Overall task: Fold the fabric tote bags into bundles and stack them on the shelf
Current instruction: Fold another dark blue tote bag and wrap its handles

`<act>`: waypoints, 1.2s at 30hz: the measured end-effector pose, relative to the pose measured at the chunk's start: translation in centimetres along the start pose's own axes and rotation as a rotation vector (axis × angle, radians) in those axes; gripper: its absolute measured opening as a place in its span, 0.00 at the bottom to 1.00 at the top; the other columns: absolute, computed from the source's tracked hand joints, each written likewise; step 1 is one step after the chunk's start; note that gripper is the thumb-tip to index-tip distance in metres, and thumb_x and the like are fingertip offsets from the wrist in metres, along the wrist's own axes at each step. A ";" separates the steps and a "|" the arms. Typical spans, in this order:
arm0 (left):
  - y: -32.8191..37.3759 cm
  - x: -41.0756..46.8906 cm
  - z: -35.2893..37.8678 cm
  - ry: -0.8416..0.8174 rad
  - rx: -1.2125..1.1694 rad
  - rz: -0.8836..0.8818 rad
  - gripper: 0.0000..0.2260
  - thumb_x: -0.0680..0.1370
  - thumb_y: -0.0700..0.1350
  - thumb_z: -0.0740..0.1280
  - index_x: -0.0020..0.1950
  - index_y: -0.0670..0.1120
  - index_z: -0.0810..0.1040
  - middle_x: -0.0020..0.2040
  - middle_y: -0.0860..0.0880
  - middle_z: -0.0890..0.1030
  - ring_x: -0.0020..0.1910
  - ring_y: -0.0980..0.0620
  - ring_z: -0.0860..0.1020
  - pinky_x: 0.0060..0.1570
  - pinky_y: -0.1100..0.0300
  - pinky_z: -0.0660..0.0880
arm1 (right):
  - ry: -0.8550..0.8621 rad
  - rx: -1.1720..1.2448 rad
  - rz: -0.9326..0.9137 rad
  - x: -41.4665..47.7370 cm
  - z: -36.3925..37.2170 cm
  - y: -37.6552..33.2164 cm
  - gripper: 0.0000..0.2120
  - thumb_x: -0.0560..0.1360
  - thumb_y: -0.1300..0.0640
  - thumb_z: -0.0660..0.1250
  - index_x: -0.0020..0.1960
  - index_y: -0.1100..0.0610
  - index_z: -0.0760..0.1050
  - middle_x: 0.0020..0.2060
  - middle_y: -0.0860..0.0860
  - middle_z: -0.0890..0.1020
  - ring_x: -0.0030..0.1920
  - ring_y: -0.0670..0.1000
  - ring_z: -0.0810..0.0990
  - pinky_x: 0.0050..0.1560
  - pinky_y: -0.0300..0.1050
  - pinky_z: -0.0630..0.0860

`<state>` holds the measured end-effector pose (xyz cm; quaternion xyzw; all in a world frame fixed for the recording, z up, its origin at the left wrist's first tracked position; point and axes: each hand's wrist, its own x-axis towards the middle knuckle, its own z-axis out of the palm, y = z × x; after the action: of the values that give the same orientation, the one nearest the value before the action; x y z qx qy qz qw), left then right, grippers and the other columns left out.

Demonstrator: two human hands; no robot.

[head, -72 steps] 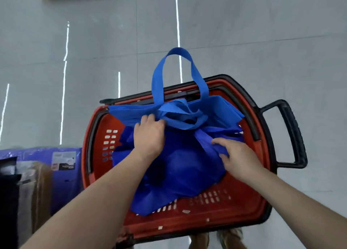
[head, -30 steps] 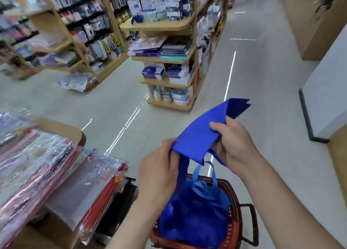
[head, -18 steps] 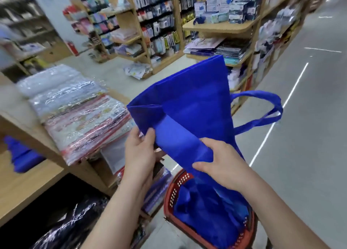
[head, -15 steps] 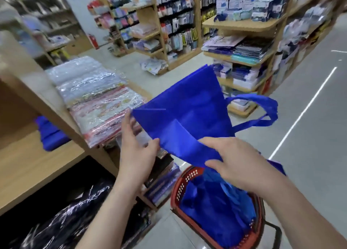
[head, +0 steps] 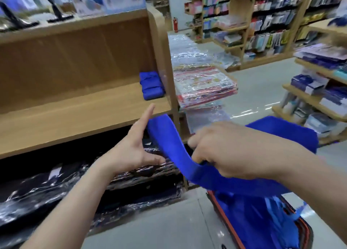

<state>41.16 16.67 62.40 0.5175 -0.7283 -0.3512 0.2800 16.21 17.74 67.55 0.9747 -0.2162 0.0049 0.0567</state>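
A blue fabric tote bag (head: 174, 151) hangs folded lengthwise in front of me. My right hand (head: 231, 151) grips it from above, fingers curled round the fabric. My left hand (head: 137, 147) is at the bag's left edge with straight fingers and thumb spread; its fingertips touch the fabric. On the wooden shelf (head: 75, 113) to the left, a stack of folded blue bundles (head: 151, 85) stands at the right end against the upright. More blue bags (head: 262, 222) fill the red shopping basket (head: 231, 226) on the floor at lower right.
Black plastic-wrapped packs (head: 75, 184) lie under the shelf. Clear-wrapped flat packs (head: 202, 85) are piled on the shelf unit's end. Stocked store shelves (head: 319, 79) stand right and at the back, with grey floor (head: 150, 230) between.
My view swung left toward the wooden shelf. The wide bag has been folded into a narrow strip. My right hand now grips it from above; my left hand's fingers have straightened.
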 end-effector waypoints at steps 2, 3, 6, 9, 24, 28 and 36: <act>-1.3 -1.9 -2.7 -0.028 -0.090 -0.063 0.46 0.61 0.44 0.81 0.71 0.68 0.62 0.68 0.59 0.72 0.67 0.64 0.69 0.66 0.67 0.66 | -0.008 0.083 -0.022 3.2 -0.9 -1.9 0.15 0.66 0.67 0.63 0.31 0.54 0.59 0.34 0.49 0.70 0.39 0.52 0.70 0.34 0.52 0.70; -2.0 -3.0 -4.2 0.012 -0.095 -0.089 0.37 0.60 0.45 0.80 0.66 0.64 0.72 0.61 0.55 0.79 0.61 0.59 0.76 0.64 0.61 0.71 | 0.012 0.143 -0.015 4.5 -1.4 -2.7 0.13 0.69 0.64 0.65 0.33 0.54 0.62 0.34 0.47 0.71 0.39 0.50 0.70 0.36 0.51 0.70; -4.7 -7.5 -9.3 0.278 -0.164 -0.148 0.12 0.63 0.45 0.77 0.44 0.49 0.82 0.40 0.50 0.83 0.40 0.54 0.78 0.44 0.56 0.74 | 0.030 0.282 0.129 8.2 -2.1 -3.5 0.07 0.73 0.52 0.70 0.49 0.44 0.75 0.36 0.39 0.74 0.39 0.41 0.72 0.41 0.44 0.70; -7.2 -12.4 -14.5 0.603 -0.278 -0.141 0.07 0.70 0.36 0.73 0.44 0.42 0.78 0.36 0.48 0.79 0.36 0.52 0.75 0.39 0.58 0.71 | -0.051 0.414 0.341 11.2 -0.9 -2.9 0.12 0.71 0.51 0.73 0.53 0.44 0.76 0.38 0.37 0.76 0.41 0.39 0.75 0.43 0.40 0.73; -15.0 -23.8 -33.7 0.859 0.517 -0.568 0.16 0.79 0.57 0.64 0.40 0.48 0.81 0.34 0.46 0.82 0.39 0.44 0.81 0.41 0.54 0.75 | 0.637 1.301 0.513 33.3 -4.9 -3.1 0.09 0.81 0.54 0.61 0.44 0.55 0.75 0.42 0.57 0.80 0.32 0.52 0.84 0.33 0.40 0.81; -13.4 -21.2 -37.6 1.193 -0.101 -0.124 0.08 0.79 0.42 0.66 0.43 0.48 0.82 0.37 0.53 0.83 0.33 0.58 0.82 0.39 0.66 0.79 | 1.155 1.278 0.441 37.1 -10.9 -3.8 0.19 0.83 0.53 0.56 0.34 0.53 0.69 0.22 0.42 0.75 0.26 0.40 0.77 0.32 0.32 0.75; -19.5 -18.2 -37.9 1.225 0.057 -0.028 0.21 0.68 0.22 0.61 0.47 0.42 0.85 0.44 0.61 0.85 0.49 0.58 0.82 0.56 0.64 0.76 | 1.087 0.888 0.202 39.4 -3.0 0.9 0.13 0.67 0.70 0.62 0.46 0.60 0.82 0.43 0.40 0.85 0.48 0.41 0.82 0.54 0.34 0.74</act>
<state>86.87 21.31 68.56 0.6423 -0.4370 0.0263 0.6291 51.64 0.73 72.01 0.7403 -0.2241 0.5837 -0.2471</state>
